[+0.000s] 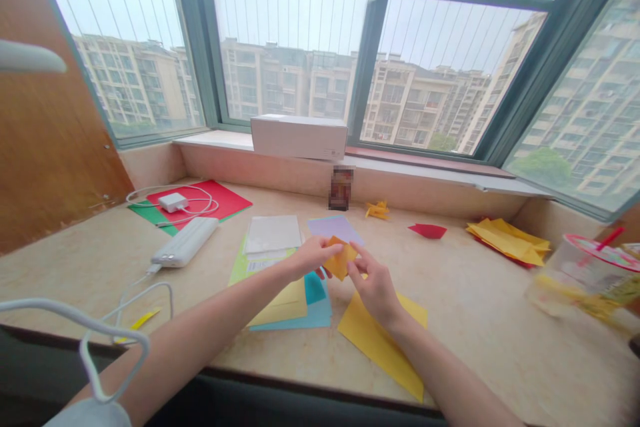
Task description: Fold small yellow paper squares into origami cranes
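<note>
folded paper is orange, loose sheet yellow, power bank white, straw red.

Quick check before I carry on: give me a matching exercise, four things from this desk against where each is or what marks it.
1. Folded orange paper
2. Long box
3. Power bank
4. Cup

A. Standing on the window sill
B. At the far right, with a red straw
C. Held by the left hand and right hand
D. On the left side, a white plug in one end

Pairs: 1-C, 2-A, 3-D, 4-B
</note>
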`<state>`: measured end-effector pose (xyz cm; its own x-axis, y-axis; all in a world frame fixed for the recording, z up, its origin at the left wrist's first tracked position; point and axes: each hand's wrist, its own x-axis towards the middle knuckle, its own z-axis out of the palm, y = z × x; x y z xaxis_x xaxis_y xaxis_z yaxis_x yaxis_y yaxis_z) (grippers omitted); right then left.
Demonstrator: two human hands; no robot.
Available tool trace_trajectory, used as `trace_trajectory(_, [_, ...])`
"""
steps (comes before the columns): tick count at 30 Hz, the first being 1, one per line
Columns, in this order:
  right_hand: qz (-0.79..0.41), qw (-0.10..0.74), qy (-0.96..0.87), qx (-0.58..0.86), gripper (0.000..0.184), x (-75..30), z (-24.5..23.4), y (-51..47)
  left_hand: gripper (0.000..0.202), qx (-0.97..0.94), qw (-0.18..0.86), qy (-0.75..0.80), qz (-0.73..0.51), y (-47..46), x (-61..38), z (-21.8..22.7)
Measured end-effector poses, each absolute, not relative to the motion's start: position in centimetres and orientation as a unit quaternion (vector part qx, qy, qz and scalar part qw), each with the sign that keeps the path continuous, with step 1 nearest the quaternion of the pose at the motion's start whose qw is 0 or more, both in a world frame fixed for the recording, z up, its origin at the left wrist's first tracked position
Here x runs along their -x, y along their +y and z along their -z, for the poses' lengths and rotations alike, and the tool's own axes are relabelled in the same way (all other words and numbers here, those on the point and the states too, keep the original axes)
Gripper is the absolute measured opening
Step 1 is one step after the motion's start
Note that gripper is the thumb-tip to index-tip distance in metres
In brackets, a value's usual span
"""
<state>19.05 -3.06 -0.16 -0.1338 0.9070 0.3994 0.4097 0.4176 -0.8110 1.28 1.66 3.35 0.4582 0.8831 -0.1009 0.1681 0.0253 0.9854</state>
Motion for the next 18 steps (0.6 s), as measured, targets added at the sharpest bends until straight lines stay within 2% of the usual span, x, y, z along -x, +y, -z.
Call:
trace_trajectory(5, [-0.248,0.459,-0.699,0.489,0.056,-19.6,0.3,-2.8,0.035,-0.602,0.618,0.379,-0.334,1.2,-0.6,-3.1])
trace_trajectory(9, [-0.283,0.459,-0.686,0.488,0.056,-20.3,0.5,-2.5,0.045,-0.584,0.64,0.326,-0.379,0.8,0.0,-3.0])
trace_trajectory(12, [-0.284,0.427,-0.718,0.47,0.053,-21.1,0.6,-2.4,0.052,-0.589,0.629,0.314,-0.398,0.7,0.1,-2.8])
trace_trajectory(18, [-0.189,0.386,-0.795,0.429,0.037,-22.6,0.5,-1.9,0.026,-0.68,0.505,0.355,-0.396,0.6,-0.1,-1.7])
